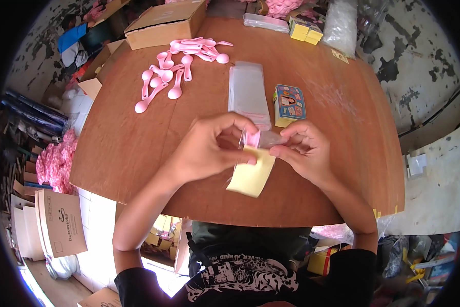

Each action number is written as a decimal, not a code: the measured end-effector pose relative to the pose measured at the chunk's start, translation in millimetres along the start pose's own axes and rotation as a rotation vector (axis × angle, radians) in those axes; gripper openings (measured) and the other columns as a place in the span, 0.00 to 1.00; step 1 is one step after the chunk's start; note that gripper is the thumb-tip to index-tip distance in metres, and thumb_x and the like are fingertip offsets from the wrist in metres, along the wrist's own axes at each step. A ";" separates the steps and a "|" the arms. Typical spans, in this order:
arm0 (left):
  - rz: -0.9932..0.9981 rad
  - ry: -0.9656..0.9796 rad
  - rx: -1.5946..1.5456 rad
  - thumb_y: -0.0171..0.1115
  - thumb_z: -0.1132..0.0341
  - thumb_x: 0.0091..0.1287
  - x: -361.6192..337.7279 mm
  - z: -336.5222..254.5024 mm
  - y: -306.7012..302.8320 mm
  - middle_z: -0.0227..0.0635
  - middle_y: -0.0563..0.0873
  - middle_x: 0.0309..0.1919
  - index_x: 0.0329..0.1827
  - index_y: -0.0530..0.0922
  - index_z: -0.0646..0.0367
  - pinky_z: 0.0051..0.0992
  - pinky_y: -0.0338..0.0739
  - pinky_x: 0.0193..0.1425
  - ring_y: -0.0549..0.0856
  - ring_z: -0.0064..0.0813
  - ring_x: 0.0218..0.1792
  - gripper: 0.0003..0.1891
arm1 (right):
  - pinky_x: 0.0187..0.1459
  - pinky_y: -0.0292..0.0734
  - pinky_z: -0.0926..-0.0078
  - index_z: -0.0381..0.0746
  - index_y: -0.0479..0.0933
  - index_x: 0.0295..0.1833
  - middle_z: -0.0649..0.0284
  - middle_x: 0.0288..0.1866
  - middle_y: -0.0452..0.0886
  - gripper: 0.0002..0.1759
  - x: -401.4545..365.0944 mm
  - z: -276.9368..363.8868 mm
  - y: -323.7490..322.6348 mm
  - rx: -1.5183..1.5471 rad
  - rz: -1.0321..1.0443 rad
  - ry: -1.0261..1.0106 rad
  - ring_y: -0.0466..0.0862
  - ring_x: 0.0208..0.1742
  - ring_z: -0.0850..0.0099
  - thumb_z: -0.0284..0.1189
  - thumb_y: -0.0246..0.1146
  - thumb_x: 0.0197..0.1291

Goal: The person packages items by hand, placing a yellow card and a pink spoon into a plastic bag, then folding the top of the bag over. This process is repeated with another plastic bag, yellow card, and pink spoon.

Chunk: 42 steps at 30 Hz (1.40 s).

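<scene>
In front of my chest I hold a clear plastic bag [272, 139] with a pale yellow card [251, 174] at its lower part. A small pink piece [252, 138] shows at the bag's top, probably inside the plastic; its full shape is hidden. My left hand [212, 146] is closed on the card and the pink piece with thumb and fingers. The bag's right edge is pinched between the thumb and finger of my right hand [306, 151]. Just beyond lie a stack of clear bags [248, 89] and a stack of printed cards [290, 102].
Several pink spoons [167, 71] are spread over the wooden table [337, 184] at the far left. Behind them stands a cardboard box [163, 25]. Yellow card stacks [305, 30] and a plastic roll [341, 25] sit at the back right.
</scene>
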<state>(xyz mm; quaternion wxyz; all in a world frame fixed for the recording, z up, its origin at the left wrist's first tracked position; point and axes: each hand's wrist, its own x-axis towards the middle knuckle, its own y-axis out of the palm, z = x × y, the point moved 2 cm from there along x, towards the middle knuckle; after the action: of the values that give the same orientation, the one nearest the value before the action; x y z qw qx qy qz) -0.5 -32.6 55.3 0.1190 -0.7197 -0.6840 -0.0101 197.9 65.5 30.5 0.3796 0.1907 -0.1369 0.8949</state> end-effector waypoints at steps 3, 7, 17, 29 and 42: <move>0.141 0.055 0.217 0.74 0.80 0.53 -63.4 -36.1 -0.9 0.35 0.84 0.45 0.48 0.81 0.63 0.27 0.84 0.47 0.86 0.27 0.47 0.18 | 0.36 0.80 0.82 0.33 0.80 0.42 0.63 0.38 0.85 0.08 22.1 21.6 0.2 -0.186 0.057 -0.092 0.84 0.38 0.79 0.20 0.70 0.58; 0.475 -0.091 0.350 0.70 0.79 0.54 -146.8 -0.8 -0.7 0.38 0.86 0.45 0.50 0.81 0.61 0.32 0.82 0.50 0.86 0.36 0.47 0.18 | 0.37 0.80 0.73 0.34 0.83 0.38 0.58 0.36 0.86 0.08 74.1 -2.1 -8.1 -0.664 0.246 -0.106 0.86 0.37 0.71 0.25 0.72 0.54; 0.809 -0.392 0.293 0.64 0.58 0.69 -182.0 26.4 13.4 0.45 0.81 0.57 0.64 0.73 0.59 0.38 0.76 0.59 0.83 0.42 0.53 0.24 | 0.37 0.77 0.63 0.36 0.85 0.33 0.55 0.31 0.86 0.08 146.3 -46.0 -5.5 -1.020 0.677 0.215 0.86 0.36 0.63 0.28 0.73 0.48; -0.127 0.161 0.844 0.65 0.74 0.60 58.6 21.5 -28.0 0.49 0.86 0.47 0.54 0.79 0.61 0.41 0.80 0.52 0.85 0.51 0.47 0.17 | 0.40 0.78 0.66 0.38 0.85 0.35 0.58 0.32 0.86 0.07 130.4 -15.9 -12.9 -1.046 0.543 0.015 0.86 0.34 0.60 0.29 0.64 0.55; -0.240 0.178 -0.176 0.61 0.77 0.69 37.0 -4.6 -30.0 0.40 0.88 0.43 0.41 0.76 0.62 0.23 0.81 0.50 0.87 0.22 0.44 0.02 | 0.53 0.76 0.62 0.33 0.82 0.49 0.53 0.54 0.81 0.17 43.1 -0.6 -63.6 -1.133 0.298 -0.004 0.81 0.52 0.55 0.29 0.69 0.55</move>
<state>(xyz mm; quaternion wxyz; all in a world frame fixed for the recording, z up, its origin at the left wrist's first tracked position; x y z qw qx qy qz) -27.1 4.0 71.0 0.1135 -0.6367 -0.7483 -0.1476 216.8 135.6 55.5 0.2921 -0.0618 -0.6201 0.7255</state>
